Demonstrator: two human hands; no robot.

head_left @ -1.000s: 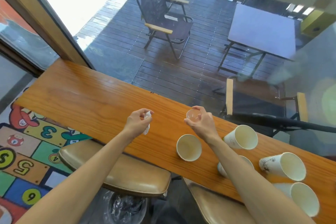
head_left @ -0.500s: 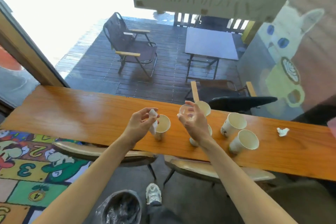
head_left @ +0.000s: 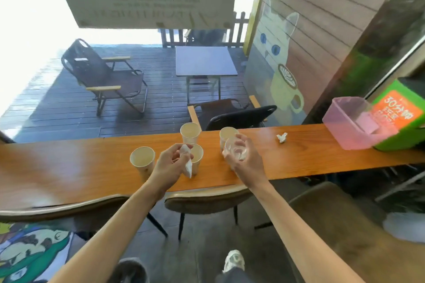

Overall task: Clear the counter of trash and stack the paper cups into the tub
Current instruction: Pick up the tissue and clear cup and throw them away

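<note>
My left hand (head_left: 169,164) pinches a crumpled white napkin (head_left: 187,163) above the wooden counter (head_left: 69,165). My right hand (head_left: 245,161) holds a clear plastic lid (head_left: 234,150). Several paper cups stand upright on the counter: one at the left (head_left: 142,158), one at the back (head_left: 190,131), one behind the napkin (head_left: 198,155), and one partly hidden by my right hand (head_left: 226,134). A crumpled white scrap (head_left: 282,137) lies further right. A pink translucent tub (head_left: 354,122) sits at the counter's right end.
A green box (head_left: 404,122) stands behind the tub. Padded stools (head_left: 204,200) sit under the counter's near edge. A window runs behind the counter, with patio chairs and a table outside. My shoe (head_left: 234,261) is on the floor.
The view has swung right and pulled back, bringing the pink tub and green box into sight. Both hands keep their hold on the napkin and the lid.
</note>
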